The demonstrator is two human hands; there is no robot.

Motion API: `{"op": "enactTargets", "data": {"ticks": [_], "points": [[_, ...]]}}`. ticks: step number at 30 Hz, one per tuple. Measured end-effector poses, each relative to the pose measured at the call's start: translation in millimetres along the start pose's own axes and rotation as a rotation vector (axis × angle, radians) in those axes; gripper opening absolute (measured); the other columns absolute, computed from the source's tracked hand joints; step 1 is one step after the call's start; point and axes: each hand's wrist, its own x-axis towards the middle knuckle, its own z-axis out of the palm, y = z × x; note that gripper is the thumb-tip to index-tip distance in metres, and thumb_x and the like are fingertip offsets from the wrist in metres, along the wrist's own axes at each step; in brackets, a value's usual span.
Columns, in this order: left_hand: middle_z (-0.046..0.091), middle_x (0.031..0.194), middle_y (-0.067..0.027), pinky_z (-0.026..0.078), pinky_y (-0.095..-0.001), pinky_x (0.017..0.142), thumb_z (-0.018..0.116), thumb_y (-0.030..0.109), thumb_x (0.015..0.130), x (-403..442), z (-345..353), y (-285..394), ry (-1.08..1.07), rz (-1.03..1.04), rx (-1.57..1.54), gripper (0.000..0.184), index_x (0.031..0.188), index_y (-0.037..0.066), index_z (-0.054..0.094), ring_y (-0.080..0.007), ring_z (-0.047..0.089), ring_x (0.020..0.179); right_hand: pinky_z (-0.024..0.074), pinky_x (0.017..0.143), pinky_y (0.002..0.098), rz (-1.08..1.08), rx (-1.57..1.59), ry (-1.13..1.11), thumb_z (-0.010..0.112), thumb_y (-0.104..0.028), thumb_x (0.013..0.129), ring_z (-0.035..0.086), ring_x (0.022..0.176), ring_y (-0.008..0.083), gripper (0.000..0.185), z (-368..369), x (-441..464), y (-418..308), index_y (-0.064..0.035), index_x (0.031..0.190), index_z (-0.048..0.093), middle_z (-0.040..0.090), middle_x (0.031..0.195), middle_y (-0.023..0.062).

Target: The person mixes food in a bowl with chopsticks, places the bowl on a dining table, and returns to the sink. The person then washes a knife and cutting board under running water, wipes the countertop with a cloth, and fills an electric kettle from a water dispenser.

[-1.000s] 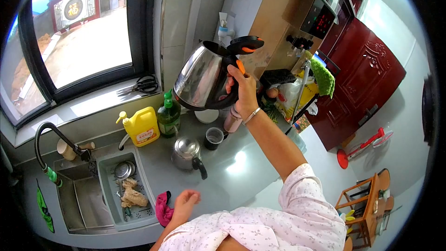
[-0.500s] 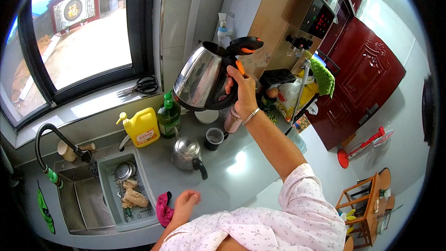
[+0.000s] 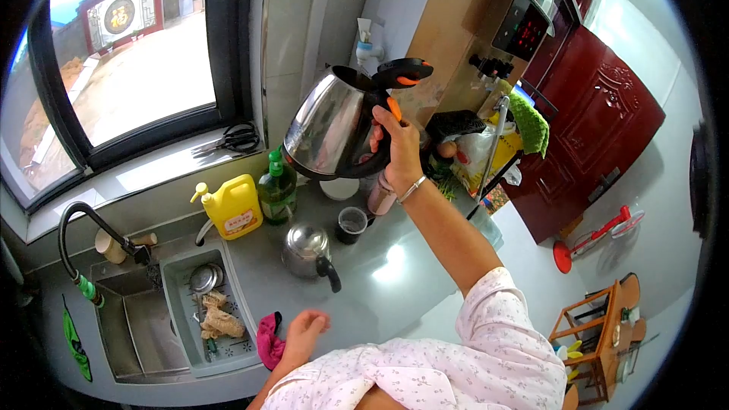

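My right hand (image 3: 395, 144) grips the black handle of a shiny steel kettle (image 3: 326, 125), raised above the counter. Its black and orange lid (image 3: 402, 72) stands open. My left hand (image 3: 305, 332) is low at the counter's front edge, beside a dark pink cloth (image 3: 269, 342); its fingers are curled, and whether they hold anything is hidden. Between the hands, a smaller steel pot (image 3: 305, 250) with a black handle sits on the counter, next to a dark cup (image 3: 351, 224). A pink bottle (image 3: 381, 196) and a white bowl (image 3: 339, 188) are behind them, partly covered by the kettle.
Yellow jug (image 3: 234, 209) and green bottle (image 3: 277, 188) stand by the wall. On the left are a sink (image 3: 148, 326), a black faucet (image 3: 72, 216) and a grey drain basket (image 3: 247, 319). Scissors (image 3: 237, 139) lie on the sill. A rack with a green cloth (image 3: 526, 121) is at right.
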Motion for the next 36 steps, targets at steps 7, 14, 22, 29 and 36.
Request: {"op": "enactTargets", "data": {"ticks": [7,14,22,29,36], "points": [[0.065,0.09,-0.0078,0.05,-0.0277,0.074,0.058,0.009,0.091,2.1,-2.2,-3.7,0.007,0.003,0.019,0.014,0.099,-0.002,0.061,-0.015,0.062,0.082,0.0352,0.042,0.0274,-0.011,0.002,0.012,0.074,-0.024,0.08,0.048,0.043,0.0141,0.025,1.5,-0.3,0.2,-0.0057,0.072,0.058,0.053,0.055,0.0025],[0.066,0.09,-0.0078,0.051,-0.0278,0.073,0.058,0.009,0.091,2.6,-2.8,-5.6,-0.006,0.031,-0.033,0.013,0.099,-0.001,0.061,-0.0152,0.063,0.081,0.0351,0.042,0.0275,-0.038,0.015,-0.005,0.073,-0.023,0.08,0.048,0.043,0.0144,0.025,0.6,0.0,2.1,-0.0056,0.071,0.058,0.053,0.055,0.0025],[0.065,0.091,-0.008,0.051,-0.0285,0.074,0.057,0.009,0.092,2.0,-0.8,-2.9,-0.006,-0.002,0.001,0.013,0.099,-0.001,0.06,-0.0161,0.063,0.082,0.0358,0.043,0.0273,-0.005,0.011,0.003,0.074,-0.024,0.08,0.048,0.045,0.0142,0.026,-1.1,-0.3,2.0,-0.006,0.071,0.057,0.053,0.055,0.0027],[0.065,0.09,-0.0077,0.051,-0.0281,0.075,0.057,0.009,0.092,3.4,0.4,-0.2,-0.015,-0.002,0.025,0.013,0.1,-0.001,0.061,-0.0157,0.063,0.082,0.0369,0.044,0.0236,0.017,-0.007,-0.014,0.072,-0.02,0.081,0.048,0.047,0.011,0.022,-4.4,0.1,3.0,-0.005,0.081,0.057,0.052,0.059,0.0007],[0.065,0.091,-0.0081,0.051,-0.0281,0.075,0.057,0.009,0.092,2.8,1.2,0.7,-0.021,-0.006,0.02,0.013,0.1,-0.001,0.061,-0.0157,0.063,0.082,0.0372,0.045,0.025,0.016,0.008,-0.005,0.073,-0.022,0.081,0.048,0.046,0.0121,0.024,-5.6,-0.4,5.6,-0.0056,0.075,0.057,0.052,0.057,0.0013]]}}
